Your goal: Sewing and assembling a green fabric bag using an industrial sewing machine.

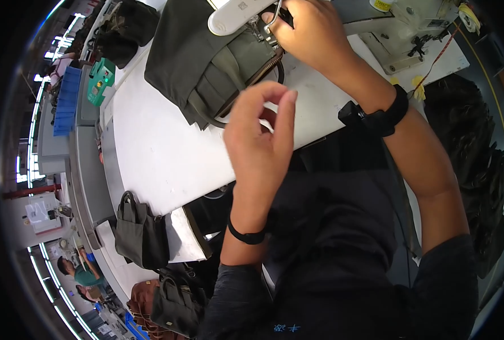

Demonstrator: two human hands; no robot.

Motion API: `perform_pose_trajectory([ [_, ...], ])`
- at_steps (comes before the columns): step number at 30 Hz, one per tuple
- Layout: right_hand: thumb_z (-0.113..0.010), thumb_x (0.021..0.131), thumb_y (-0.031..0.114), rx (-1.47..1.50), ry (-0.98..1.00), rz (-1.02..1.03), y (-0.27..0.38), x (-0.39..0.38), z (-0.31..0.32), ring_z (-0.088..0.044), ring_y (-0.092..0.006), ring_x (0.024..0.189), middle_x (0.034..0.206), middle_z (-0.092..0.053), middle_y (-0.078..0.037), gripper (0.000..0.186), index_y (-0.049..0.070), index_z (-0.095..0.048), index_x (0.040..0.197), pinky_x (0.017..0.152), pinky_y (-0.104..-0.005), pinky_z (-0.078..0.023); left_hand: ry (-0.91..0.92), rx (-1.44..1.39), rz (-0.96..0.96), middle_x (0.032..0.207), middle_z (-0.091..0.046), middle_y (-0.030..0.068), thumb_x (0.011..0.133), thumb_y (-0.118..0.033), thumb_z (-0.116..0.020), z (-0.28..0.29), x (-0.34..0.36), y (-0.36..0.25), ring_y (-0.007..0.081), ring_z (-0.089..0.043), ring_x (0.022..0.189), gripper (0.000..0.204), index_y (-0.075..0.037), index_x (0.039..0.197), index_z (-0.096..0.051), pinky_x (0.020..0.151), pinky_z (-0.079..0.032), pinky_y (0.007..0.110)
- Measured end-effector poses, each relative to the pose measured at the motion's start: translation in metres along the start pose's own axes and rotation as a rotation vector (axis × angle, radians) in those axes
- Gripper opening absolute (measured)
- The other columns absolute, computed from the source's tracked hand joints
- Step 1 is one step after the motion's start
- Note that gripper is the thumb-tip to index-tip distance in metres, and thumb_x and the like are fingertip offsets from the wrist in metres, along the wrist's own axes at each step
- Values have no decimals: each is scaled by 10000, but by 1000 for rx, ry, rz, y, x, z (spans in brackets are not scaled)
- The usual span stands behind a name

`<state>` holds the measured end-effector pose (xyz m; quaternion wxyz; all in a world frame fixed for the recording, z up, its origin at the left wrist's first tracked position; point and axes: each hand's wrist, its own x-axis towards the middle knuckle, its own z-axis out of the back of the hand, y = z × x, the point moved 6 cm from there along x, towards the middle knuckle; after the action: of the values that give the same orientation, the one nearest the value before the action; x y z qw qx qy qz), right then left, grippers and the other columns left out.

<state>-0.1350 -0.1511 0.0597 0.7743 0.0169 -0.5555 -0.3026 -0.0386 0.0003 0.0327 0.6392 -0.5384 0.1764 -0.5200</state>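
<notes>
Bag [203, 62] of dark green fabric, soft in body and firmer at the zip

Nearest is the left hand [260, 127], raised and a little blurred. Its grip is narrow: the fingers curl toward the thumb, and I see nothing between them, but I cannot tell if the tips touch. Farther up is the right hand [308, 28], close to a bent metal lever [274, 20] on the sewing machine [235, 17]. The edge of the view cuts part of this hand, so I cannot tell if its grip is closed on the lever.

The bag lies on the white table [167, 153], with one end under the machine head. I judge that it is light, and that its fabric will fold or slide rather than break. The broad panel at its left probably bends easily, so a flat palm should suit it better than a pinch. The handle straps [226, 62] look thicker and seem good for lifting. The brass-coloured zip [266, 68] is perhaps the firmest line; one may pinch the fabric beside it, but with care near the metal parts of the machine.

Beyond, at the left, a smaller dark bag [141, 232] seems to stand by itself, so such fabric may keep some stiffness when sewn. Farther away are a green container [100, 82] and a blue crate [67, 102].
</notes>
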Motion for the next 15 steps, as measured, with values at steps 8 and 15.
perform_pose_trajectory([
  [8, -704, 862, 172, -10, 25, 22, 0, 0, -5, -639, -401, 790, 822, -657, -164, 176, 12, -664, 803, 750, -508, -505, -57, 449, -279, 902, -635, 52, 835, -182, -813, 7, 55, 0, 177, -585, 674, 197, -57, 916, -684, 625, -464, 327],
  [15, -682, 868, 171, -28, 28, -45, -3, -1, -5, -641, -411, 840, 864, -671, -189, 177, -5, -680, 846, 800, -500, -505, -50, 374, -50, 858, -645, 52, 836, -115, -707, 19, 67, 7, 161, -515, 641, 88, -36, 824, -670, 651, -461, 325],
])
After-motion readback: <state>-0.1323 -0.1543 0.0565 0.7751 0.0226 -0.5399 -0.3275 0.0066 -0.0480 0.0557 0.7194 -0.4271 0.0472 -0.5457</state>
